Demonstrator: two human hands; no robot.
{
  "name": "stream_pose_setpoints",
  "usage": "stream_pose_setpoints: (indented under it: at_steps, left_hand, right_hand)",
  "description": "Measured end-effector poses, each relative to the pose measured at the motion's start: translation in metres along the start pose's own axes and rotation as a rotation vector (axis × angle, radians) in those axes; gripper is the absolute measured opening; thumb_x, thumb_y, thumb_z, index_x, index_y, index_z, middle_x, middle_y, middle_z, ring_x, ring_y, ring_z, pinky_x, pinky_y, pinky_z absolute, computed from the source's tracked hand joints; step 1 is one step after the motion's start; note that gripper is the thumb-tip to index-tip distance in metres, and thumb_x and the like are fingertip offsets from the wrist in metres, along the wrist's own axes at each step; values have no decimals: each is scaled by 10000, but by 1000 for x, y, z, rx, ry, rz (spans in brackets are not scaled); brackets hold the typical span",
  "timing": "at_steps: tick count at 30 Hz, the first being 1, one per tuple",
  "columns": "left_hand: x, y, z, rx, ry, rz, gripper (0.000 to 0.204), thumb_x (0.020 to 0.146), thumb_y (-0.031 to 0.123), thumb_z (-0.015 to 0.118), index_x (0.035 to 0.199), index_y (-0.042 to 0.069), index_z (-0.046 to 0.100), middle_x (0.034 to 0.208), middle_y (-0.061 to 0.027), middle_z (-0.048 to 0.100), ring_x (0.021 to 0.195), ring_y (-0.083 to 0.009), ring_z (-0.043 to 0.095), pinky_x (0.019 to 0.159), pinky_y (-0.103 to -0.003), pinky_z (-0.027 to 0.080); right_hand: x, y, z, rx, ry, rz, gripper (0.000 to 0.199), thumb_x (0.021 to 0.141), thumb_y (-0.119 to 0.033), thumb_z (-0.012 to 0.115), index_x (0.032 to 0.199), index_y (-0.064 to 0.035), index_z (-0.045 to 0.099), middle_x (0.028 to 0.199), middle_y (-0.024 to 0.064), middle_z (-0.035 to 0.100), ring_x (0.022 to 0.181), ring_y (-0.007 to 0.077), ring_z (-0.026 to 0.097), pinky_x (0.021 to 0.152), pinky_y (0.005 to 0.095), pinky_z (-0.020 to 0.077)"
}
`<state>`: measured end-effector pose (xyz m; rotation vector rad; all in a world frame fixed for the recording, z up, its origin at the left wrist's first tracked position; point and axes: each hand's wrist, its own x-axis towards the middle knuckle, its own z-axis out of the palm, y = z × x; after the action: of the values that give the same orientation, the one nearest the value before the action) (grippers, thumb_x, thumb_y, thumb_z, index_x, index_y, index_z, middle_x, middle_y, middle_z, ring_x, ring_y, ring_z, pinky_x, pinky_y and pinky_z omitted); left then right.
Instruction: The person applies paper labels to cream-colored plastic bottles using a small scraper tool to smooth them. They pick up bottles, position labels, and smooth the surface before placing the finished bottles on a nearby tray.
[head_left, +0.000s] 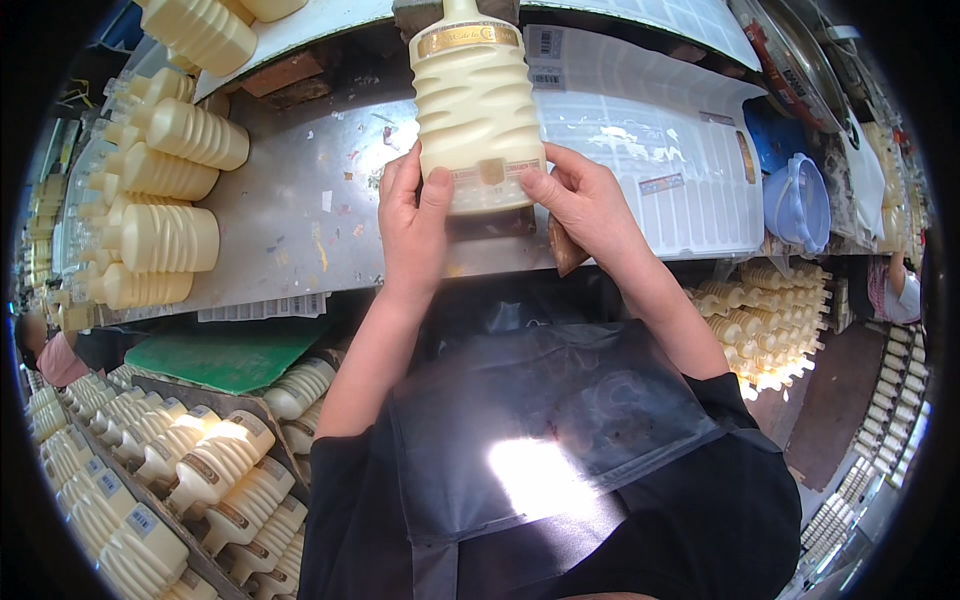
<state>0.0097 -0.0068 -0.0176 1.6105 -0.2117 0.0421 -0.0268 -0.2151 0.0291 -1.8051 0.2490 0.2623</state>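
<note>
A cream-coloured bottle with wavy ridges lies between my hands, its neck pointing away from me. Around its far shoulder runs a gold label band, and a smaller label strip sits near its base. My left hand grips the lower left side, thumb on the front by the strip. On the lower right side, my right hand holds it the same way, thumb pressed near the strip's right end. A brown wedge-like piece shows beneath my right hand; whether I hold it too, I cannot tell.
Unlabelled cream bottles line the metal table's left side. Label sheets cover its right, beside a light-blue bucket. Labelled bottles fill racks at lower left, near a green board. More bottles stack at right. Other people appear at both edges.
</note>
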Motion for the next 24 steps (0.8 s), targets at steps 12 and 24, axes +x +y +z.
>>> stream_pose_setpoints:
  at_steps: [12,24]
  left_hand:
    - [0,3,1,-39,11,8,497,1043,280,607,1449,-3,558,1232,-100,571,1192,-200,523,1076,-331,388]
    - [0,0,0,-2,14,21,503,1032,286,624,1445,4,565,1187,-97,582,1144,-198,528,1053,-333,398]
  right_hand:
    - [3,9,4,50,38,-44,521,976,-346,714,1338,19,631,880,33,682,775,61,588,694,237,478]
    - [-2,-31,-32,285,136,-125,246,1009,-173,590,1187,-18,658,1083,41,685,990,95,627,855,254,506]
